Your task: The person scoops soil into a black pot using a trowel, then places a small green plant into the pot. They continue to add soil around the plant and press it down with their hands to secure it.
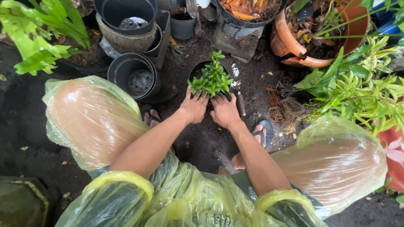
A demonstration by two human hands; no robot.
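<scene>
Both grips, left hand [194, 107] and right hand [224, 111], lie flat and spread, pressing soil at the small black pot [198, 69]'s near rim. That pot looks light, stiff; best held by its sides. Beyond the fingers, the green plant [211, 77] looks soft, easily bruised.

Matt blk plastic pot [194, 72], glossy yellow plastic raincoat [126, 185], terracotta planter [290, 42]

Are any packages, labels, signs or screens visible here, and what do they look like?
Only one: a dark printed patch at the bottom edge, on the yellow plastic raincoat, with pale marks too blurred to make out. No packages, signs or screens show.
</scene>
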